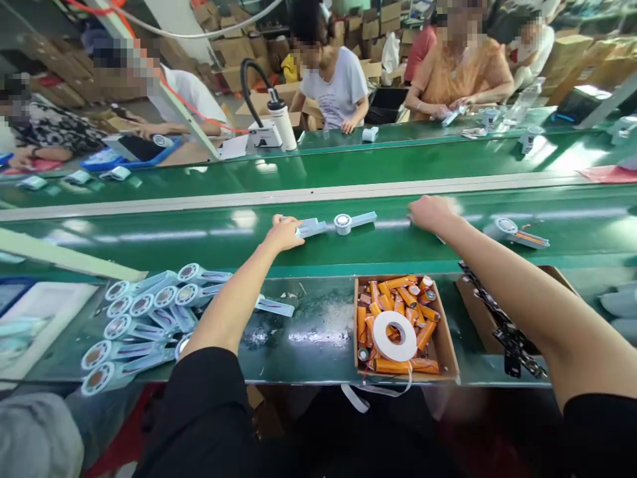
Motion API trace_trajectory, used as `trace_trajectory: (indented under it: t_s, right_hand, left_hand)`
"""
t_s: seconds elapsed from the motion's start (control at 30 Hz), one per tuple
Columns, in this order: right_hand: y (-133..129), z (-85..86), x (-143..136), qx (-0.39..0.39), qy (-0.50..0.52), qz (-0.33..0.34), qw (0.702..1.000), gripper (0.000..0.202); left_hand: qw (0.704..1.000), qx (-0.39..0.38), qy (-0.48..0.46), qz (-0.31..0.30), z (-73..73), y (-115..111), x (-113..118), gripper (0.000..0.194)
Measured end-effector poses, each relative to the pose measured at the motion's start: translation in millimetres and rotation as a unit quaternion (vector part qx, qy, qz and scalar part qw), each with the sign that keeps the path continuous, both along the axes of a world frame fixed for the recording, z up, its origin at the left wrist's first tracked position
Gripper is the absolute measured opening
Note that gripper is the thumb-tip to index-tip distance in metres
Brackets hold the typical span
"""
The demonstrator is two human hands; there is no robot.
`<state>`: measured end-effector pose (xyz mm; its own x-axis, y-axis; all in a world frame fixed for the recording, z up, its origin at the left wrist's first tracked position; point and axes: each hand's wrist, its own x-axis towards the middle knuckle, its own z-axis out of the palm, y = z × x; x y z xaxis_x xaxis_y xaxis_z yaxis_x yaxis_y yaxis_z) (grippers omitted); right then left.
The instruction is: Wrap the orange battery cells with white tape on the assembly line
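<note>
My left hand (284, 232) reaches over the green conveyor belt, its fingers closed round pale blue handheld fan bodies (312, 230) whose handles point right. Just right of them, another fan body (343, 224) lies on the belt, round head to the left. My right hand (432, 214) is further right above the belt, fingers curled. A small pale edge shows under it, but what it holds is hidden. Beyond it lies a fan body (506, 228) with an open handle and orange wires. Several fan bodies (142, 305) are heaped on the bench near my left forearm.
A cardboard box (448, 352) of orange-wrapped battery cells (398, 295) holds a white tape roll (381, 335). Black wired parts (512, 342) lie by another box under my right forearm. A slanted pale post (70, 255) stands left. Co-workers sit across the belt.
</note>
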<state>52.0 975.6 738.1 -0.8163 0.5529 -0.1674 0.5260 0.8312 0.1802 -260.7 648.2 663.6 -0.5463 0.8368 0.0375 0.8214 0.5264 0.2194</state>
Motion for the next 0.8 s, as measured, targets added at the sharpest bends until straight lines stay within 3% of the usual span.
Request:
trace_trajectory:
  t_s: [0.13, 0.2, 0.37, 0.5, 0.6, 0.7, 0.8]
  right_hand:
    - [-49, -15.1, -53, -0.073, 0.049, 0.183, 0.979, 0.061]
    - [-68, -26.5, -76, -0.086, 0.014, 0.19, 0.978, 0.07]
    - [-93, -31.2, -110, -0.062, -0.018, 0.144, 0.987, 0.036]
    - [-113, -15.6, -112, -0.045, -0.017, 0.143, 0.989, 0.032]
    - [-139, -3.5, -107, -0.042, -0.005, 0.16, 0.986, 0.033]
    - [-184, -0.5, -102, -0.064, 0.012, 0.221, 0.973, 0.035]
    - [-244, -9.3, -99, -0.103, 0.016, 0.279, 0.955, 0.036]
  left_hand:
    - [0.999, -0.025, 0.008, -0.043, -2.1, -49, 35, 0.065]
    - [0.997, -0.043, 0.015, -0.057, 0.5, -83, 52, 0.063]
    - [0.995, -0.074, 0.01, -0.07, 9.9, -146, 87, 0.058]
    - [0.99, -0.072, 0.045, -0.114, 11.6, -164, 113, 0.051]
    - [0.989, -0.072, 0.055, -0.114, 9.8, -174, 133, 0.05]
    - [0.99, -0.06, 0.061, -0.113, 7.5, -186, 147, 0.048]
    - [0.993, -0.039, 0.067, -0.093, 6.2, -194, 154, 0.054]
